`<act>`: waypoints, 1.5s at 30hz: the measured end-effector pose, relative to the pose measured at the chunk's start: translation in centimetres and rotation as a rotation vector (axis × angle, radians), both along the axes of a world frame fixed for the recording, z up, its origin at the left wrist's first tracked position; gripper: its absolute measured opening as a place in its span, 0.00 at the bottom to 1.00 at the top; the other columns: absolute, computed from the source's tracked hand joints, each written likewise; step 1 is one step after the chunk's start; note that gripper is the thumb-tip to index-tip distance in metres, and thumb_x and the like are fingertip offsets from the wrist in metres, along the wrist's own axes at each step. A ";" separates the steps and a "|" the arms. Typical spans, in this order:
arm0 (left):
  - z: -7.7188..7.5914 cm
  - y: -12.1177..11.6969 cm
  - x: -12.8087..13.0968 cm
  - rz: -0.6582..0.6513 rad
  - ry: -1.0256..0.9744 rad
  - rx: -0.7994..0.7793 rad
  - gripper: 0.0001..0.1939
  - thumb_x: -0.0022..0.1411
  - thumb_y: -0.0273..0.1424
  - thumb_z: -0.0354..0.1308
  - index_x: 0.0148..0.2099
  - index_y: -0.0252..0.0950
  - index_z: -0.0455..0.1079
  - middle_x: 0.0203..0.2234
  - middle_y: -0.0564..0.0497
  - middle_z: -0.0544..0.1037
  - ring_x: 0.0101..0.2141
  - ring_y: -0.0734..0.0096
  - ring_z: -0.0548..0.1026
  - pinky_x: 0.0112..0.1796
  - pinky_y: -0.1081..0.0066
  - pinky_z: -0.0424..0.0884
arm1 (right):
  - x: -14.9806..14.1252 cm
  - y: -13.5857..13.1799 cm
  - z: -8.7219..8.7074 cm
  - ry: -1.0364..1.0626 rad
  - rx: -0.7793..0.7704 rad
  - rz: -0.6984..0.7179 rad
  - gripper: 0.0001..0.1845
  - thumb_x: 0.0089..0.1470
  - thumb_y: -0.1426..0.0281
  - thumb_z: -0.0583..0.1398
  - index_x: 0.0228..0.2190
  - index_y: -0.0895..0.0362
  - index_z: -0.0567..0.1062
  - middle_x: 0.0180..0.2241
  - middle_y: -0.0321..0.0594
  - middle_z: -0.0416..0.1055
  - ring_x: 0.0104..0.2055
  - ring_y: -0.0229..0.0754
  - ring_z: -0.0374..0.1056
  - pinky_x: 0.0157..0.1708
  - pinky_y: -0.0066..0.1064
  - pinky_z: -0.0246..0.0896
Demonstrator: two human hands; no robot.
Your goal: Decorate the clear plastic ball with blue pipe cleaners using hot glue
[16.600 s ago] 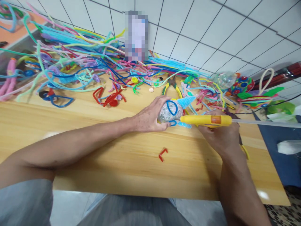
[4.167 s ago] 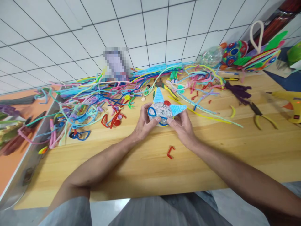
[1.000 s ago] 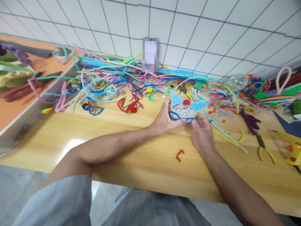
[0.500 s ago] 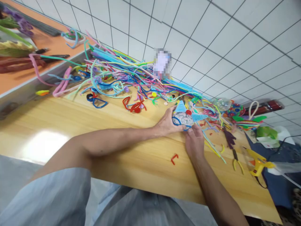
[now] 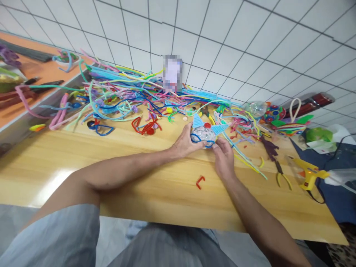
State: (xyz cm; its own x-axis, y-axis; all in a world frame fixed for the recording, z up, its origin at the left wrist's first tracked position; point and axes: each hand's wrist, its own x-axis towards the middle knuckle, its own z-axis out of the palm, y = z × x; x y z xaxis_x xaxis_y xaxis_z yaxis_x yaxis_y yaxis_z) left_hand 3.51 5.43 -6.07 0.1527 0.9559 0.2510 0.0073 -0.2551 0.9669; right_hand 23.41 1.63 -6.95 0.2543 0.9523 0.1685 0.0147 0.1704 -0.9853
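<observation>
Left fingers (image 5: 198, 146) grasp the eared ball (image 5: 204, 132) mid-bench (image 5: 167, 193); right fingers (image 5: 218, 151) pinch its edge at five o'clock. From it, pliers (image 5: 205, 110) lie part-hidden at twelve, tangled stems (image 5: 111, 107) at ten, a red piece (image 5: 198, 181) at six, a glue gun (image 5: 310, 172) near four.

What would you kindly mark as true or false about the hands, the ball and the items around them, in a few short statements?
1. The left hand holds the ball. True.
2. The right hand grips the yellow glue gun. False: the glue gun lies at the right end of the table, and the right hand is at the ball's lower edge.
3. Two light-blue triangles stick out from the ball. True.
4. The disc between the triangles is green. False: it is red.
5. A bent red piece lies on the table, nearer the wearer than the ball. True.
</observation>
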 end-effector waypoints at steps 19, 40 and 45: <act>0.7 -0.4 -0.7 0.128 0.134 -0.048 0.32 0.61 0.40 0.76 0.58 0.39 0.63 0.52 0.44 0.76 0.54 0.54 0.77 0.58 0.54 0.73 | -2.0 -0.6 0.8 -0.652 0.446 -0.088 0.18 0.64 0.66 0.68 0.55 0.51 0.76 0.50 0.47 0.79 0.50 0.53 0.76 0.45 0.47 0.80; 0.3 -0.3 -1.0 0.103 0.076 -0.031 0.37 0.57 0.45 0.81 0.59 0.41 0.66 0.52 0.45 0.76 0.55 0.53 0.77 0.59 0.54 0.75 | -2.2 -1.8 1.9 -0.773 0.573 -0.065 0.17 0.72 0.68 0.64 0.60 0.48 0.77 0.55 0.50 0.77 0.58 0.56 0.76 0.59 0.56 0.77; 0.3 -0.3 -1.1 0.071 0.065 -0.008 0.38 0.57 0.46 0.82 0.60 0.41 0.65 0.53 0.45 0.76 0.57 0.52 0.77 0.62 0.53 0.75 | -2.3 -1.2 1.8 -0.760 0.568 -0.084 0.11 0.72 0.67 0.63 0.54 0.49 0.80 0.51 0.47 0.78 0.55 0.54 0.77 0.57 0.53 0.79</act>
State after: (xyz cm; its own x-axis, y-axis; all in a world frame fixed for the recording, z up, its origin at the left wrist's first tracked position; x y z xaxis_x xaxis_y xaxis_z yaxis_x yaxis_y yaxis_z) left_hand 2.46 5.17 -5.73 0.1007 0.9668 0.2350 0.0881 -0.2440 0.9658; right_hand 21.10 0.40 -5.19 -0.0498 0.6609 0.7488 0.6514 0.5898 -0.4773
